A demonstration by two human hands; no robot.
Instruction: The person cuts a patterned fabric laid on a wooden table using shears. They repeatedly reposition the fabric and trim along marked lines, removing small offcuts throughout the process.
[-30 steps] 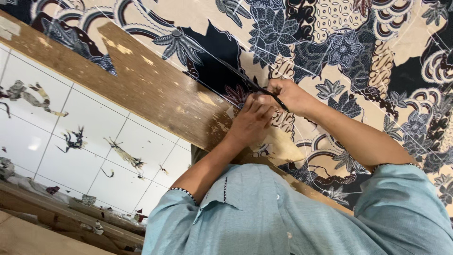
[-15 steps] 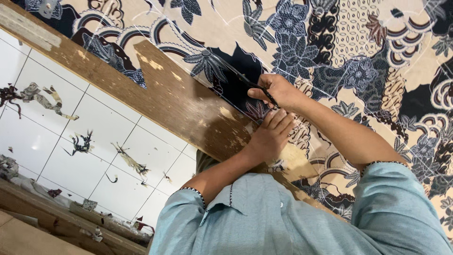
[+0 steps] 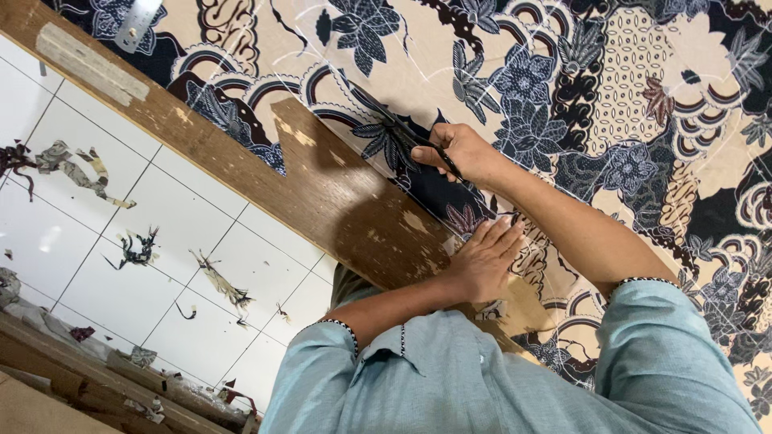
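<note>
A batik cloth (image 3: 563, 72), cream with dark blue flowers, lies spread over a worn wooden table (image 3: 338, 201). My right hand (image 3: 462, 153) grips dark scissors (image 3: 402, 128), whose blades lie in the cloth and point toward the upper left, close to the cloth's cut edge beside the bare wood. My left hand (image 3: 482, 261) lies flat, fingers apart, on the cloth just below the right hand, at the border between fabric and wood. Both arms wear light blue sleeves with patterned cuffs.
A white tiled floor (image 3: 161, 217) to the left of the table carries several cloth scraps (image 3: 76, 165). A metal ruler end (image 3: 137, 24) lies on the cloth at the top left. Wooden boards (image 3: 64, 370) run along the bottom left.
My right hand with the scissors has moved up and left along the cloth, away from my left hand. The left hand now lies flat and apart from it.
</note>
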